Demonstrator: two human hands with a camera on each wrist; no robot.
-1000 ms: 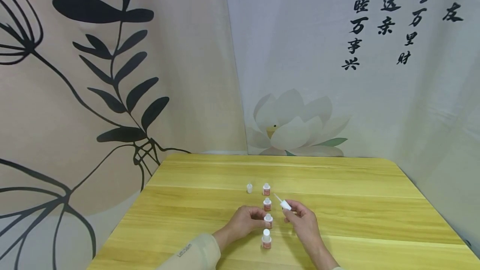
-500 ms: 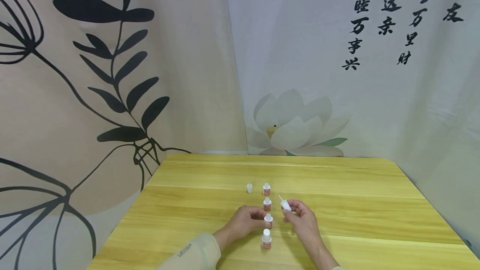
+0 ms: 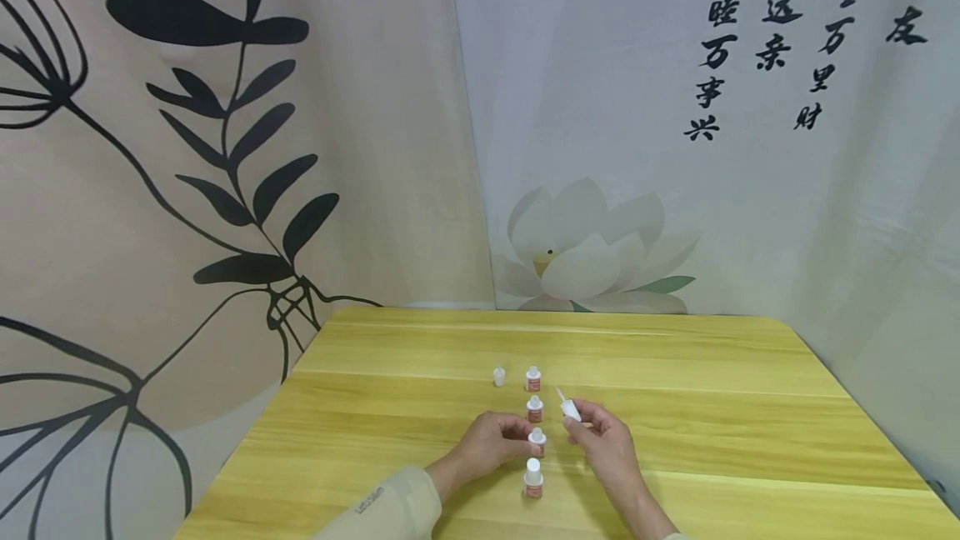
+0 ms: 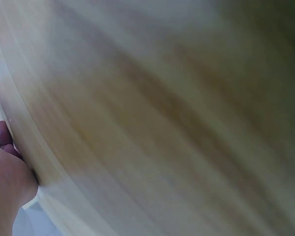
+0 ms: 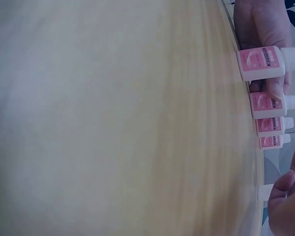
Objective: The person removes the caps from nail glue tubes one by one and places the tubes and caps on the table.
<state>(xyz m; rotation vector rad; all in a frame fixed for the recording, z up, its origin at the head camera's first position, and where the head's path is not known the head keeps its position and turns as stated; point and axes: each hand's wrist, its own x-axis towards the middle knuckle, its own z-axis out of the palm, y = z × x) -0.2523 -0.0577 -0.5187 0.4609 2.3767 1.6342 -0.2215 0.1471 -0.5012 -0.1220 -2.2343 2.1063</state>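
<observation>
In the head view, several small white bottles with reddish labels stand upright in a column on the wooden table. My left hand point(image 3: 491, 442) grips the third bottle point(image 3: 537, 441) from the back, thumb and fingers around its body; its narrow top is uncovered. Just to the right, my right hand point(image 3: 609, 440) pinches a white brush cap point(image 3: 572, 411), its thin stem pointing up and left. Closest to me is a bottle with a wider white cap point(image 3: 533, 468). The right wrist view shows my left fingers at the pink label of the held bottle point(image 5: 267, 104).
Two more bottles, the farthest one point(image 3: 533, 379) and another point(image 3: 535, 409), stand beyond my left hand, with narrow tops. A small translucent white piece point(image 3: 499, 377) stands left of the farthest. A printed curtain point(image 3: 600, 148) hangs behind the table point(image 3: 712, 407).
The brush stem in my right hand has swung slightly right and more upright. My left hand and the bottles have stayed in place.
</observation>
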